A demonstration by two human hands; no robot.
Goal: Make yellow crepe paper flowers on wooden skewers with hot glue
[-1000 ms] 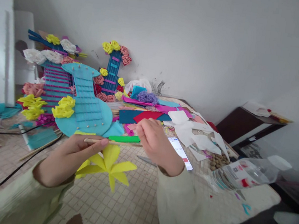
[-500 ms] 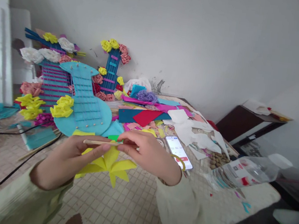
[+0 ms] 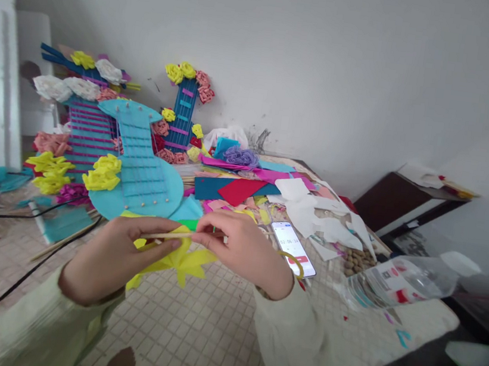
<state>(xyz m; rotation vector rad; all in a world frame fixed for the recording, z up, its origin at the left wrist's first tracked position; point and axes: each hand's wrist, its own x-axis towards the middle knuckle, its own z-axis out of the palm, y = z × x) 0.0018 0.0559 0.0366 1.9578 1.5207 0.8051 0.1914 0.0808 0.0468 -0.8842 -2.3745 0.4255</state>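
Left hand (image 3: 115,253) closed around a thin wooden stick (image 3: 168,235), thumb and fingers pinching near one end. Right hand (image 3: 247,252) pinching the same stick at the other end, fingertips pressed on a green paper strip (image 3: 188,224) where it meets the wood. Stick lying nearly level between the two grips, held up in the air above the tiled table (image 3: 189,326).

Yellow paper flower (image 3: 180,258) hanging just below the stick, between the two grips, partly tucked under the left thumb. Petals thin and floppy, judged feather-light and quick to crease or tear; best taken at the centre, not by a petal tip. Stick judged light and fairly stiff but easy to snap if bent; best held close to the spot being worked, as now. Green strip soft and likely to slip unless pinched flat against the wood.

Just beyond the left grip, a blue paper guitar (image 3: 143,163) with yellow flowers, close enough to catch the stick's far end. Just past the right grip, a phone (image 3: 293,248) lying flat, then white paper scraps (image 3: 312,213) and a plastic bottle (image 3: 398,278) on its side farther out. Heap of coloured paper (image 3: 235,185) behind both grips. Black cable (image 3: 29,275) trailing well outside the left wrist. Open room mostly on the near side of the grips, over bare tiles.
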